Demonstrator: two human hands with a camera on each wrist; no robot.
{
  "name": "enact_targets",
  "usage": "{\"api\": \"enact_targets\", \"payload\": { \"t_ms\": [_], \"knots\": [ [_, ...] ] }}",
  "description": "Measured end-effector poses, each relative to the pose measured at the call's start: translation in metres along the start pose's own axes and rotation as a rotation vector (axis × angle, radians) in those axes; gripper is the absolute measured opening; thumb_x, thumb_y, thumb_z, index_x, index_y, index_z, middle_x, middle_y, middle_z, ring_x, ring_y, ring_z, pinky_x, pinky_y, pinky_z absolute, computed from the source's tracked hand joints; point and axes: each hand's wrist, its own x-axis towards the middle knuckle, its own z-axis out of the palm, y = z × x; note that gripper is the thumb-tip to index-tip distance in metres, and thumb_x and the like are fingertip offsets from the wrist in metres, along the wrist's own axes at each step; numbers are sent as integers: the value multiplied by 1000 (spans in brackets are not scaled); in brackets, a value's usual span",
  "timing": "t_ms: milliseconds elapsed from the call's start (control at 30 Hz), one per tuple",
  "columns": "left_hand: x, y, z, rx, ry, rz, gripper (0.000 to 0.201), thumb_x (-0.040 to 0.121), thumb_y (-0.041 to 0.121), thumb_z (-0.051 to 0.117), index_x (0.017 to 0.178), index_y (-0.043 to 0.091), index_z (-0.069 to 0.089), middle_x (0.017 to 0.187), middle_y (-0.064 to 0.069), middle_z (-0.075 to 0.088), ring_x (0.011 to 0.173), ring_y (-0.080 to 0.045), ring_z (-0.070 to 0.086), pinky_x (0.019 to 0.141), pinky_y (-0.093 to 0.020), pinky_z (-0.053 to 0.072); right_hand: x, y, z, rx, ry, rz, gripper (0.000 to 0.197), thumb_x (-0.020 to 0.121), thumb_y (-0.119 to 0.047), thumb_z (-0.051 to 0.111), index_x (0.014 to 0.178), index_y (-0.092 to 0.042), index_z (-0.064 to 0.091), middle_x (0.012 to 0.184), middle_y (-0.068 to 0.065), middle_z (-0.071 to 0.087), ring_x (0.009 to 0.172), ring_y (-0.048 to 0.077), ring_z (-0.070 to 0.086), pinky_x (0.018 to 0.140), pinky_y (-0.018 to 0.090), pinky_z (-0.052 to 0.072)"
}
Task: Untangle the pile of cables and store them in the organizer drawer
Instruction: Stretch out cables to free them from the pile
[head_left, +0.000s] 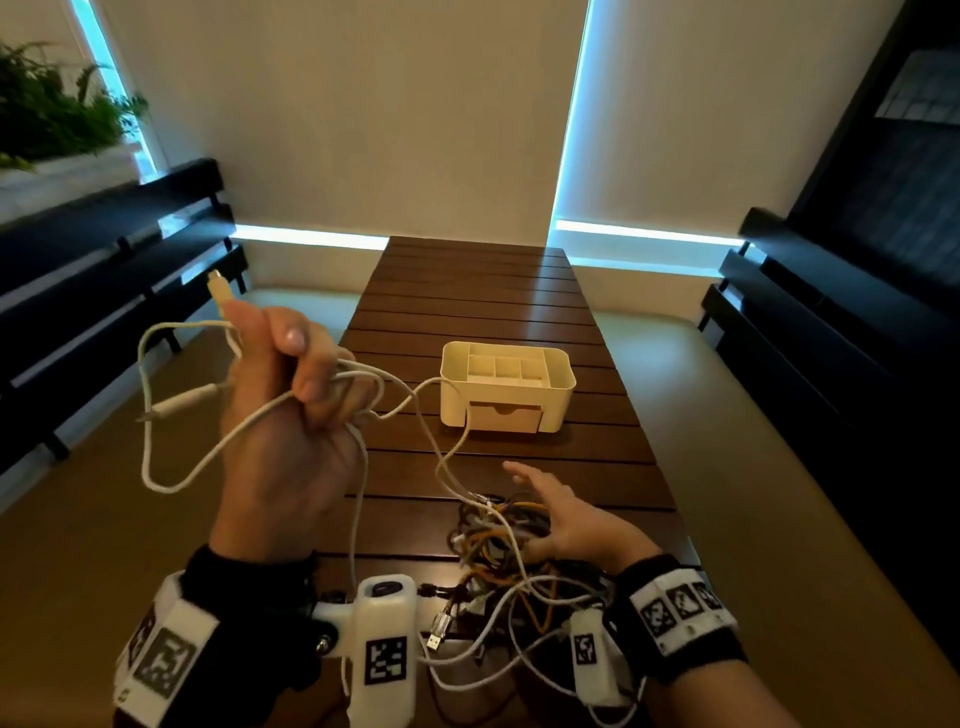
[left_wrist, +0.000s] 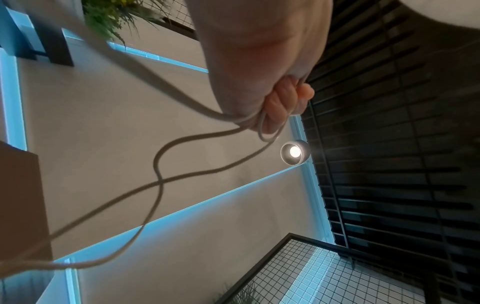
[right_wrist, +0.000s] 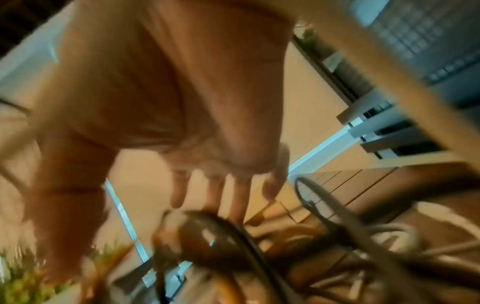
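The left hand (head_left: 291, 410) was raised above the wooden table (head_left: 467, 291), its fingers curled tight around a white cable (head_left: 156, 467). Loops of this cable hung below the fist, and one plug stood up above the thumb. The cable ran down to the pile of cables (head_left: 498, 540) at the near edge of the table. The right hand (head_left: 566, 519) was spread, fingers straight, resting on the right side of the pile and gripping nothing. The cream organizer (head_left: 506, 384) stood farther back on the table, and its small drawer (head_left: 506, 415) in front looked closed
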Motion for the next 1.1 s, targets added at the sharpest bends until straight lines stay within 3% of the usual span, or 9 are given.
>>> {"api": "enact_targets", "payload": {
  "t_ms": [133, 267, 433, 567, 667, 800, 867, 1000, 1100],
  "knots": [
    [-4, -8, 2, 7, -3, -18, 47, 91, 42, 28, 57, 24, 56, 42, 11, 40, 35, -1, 29, 38, -12, 31, -6, -30, 11, -24, -53, -234, 59, 79, -37, 68, 130, -50, 40, 139, -13, 35, 128, 12, 28, 108, 41, 22],
    [-7, -8, 1, 1, -40, -33, 48, 91, 42, 28, 57, 24, 56, 41, 11, 40, 34, -1, 29, 38, -12, 30, 8, -40, 34, -165, 141, -146, 20, 87, -25, 62, 106, -21, 68, 111, 1, 55, 103, 17, 52, 94, 32, 46],
    [-14, -13, -11, 216, -49, -65, 44, 91, 38, 31, 59, 23, 57, 45, 10, 42, 38, -4, 25, 41, -16, 26, 1, -37, 23, 121, 413, -112, 10, 98, -18, 41, 94, -17, 50, 86, 0, 58, 69, 11, 56, 54, 16, 47],
    [-25, -36, -27, 617, -95, -169, 44, 93, 37, 33, 65, 24, 64, 56, 4, 56, 42, -3, 36, 42, -16, 28, -5, -38, 18, 65, 715, -189, 14, 99, -22, 33, 98, -20, 47, 73, 4, 61, 64, 21, 61, 59, 40, 55],
    [-26, -55, -40, 838, -100, -226, 40, 93, 37, 35, 73, 20, 66, 60, 5, 60, 52, -1, 49, 53, -12, 39, -9, -36, 9, -117, 874, -150, 17, 98, -24, 40, 97, -20, 57, 68, -4, 59, 56, 8, 54, 51, 23, 41],
    [-36, -95, -54, 1359, -341, -457, 16, 92, 35, 54, 103, 32, 65, 76, 16, 60, 71, -3, 58, 67, -17, 44, -12, -41, 1, 349, 748, -77, 21, 94, -17, 48, 89, -12, 68, 57, -10, 54, 52, 6, 47, 51, 21, 34],
    [-49, -116, -56, 1368, -432, -546, 31, 88, 37, 62, 117, 41, 54, 86, 20, 62, 77, -1, 60, 75, -23, 49, -19, -50, 3, 549, 611, -98, 20, 93, -12, 48, 94, -12, 68, 52, -9, 53, 49, 5, 47, 53, 20, 37],
    [-63, -141, -59, 1484, -359, -638, 28, 81, 53, 62, 102, 35, 58, 94, 8, 66, 88, -14, 64, 75, -33, 53, -29, -53, 3, 376, 297, -161, 42, 88, -2, 47, 121, -25, 58, 68, -8, 63, 81, 17, 65, 72, 17, 49],
    [-69, -145, -70, 1552, -303, -674, 43, 75, 72, 52, 104, 41, 58, 96, 11, 67, 90, -14, 63, 75, -32, 51, -30, -44, 1, 172, 280, -101, 46, 92, -3, 42, 130, -27, 52, 65, -8, 58, 64, 10, 59, 64, 14, 49]
  ]
}}
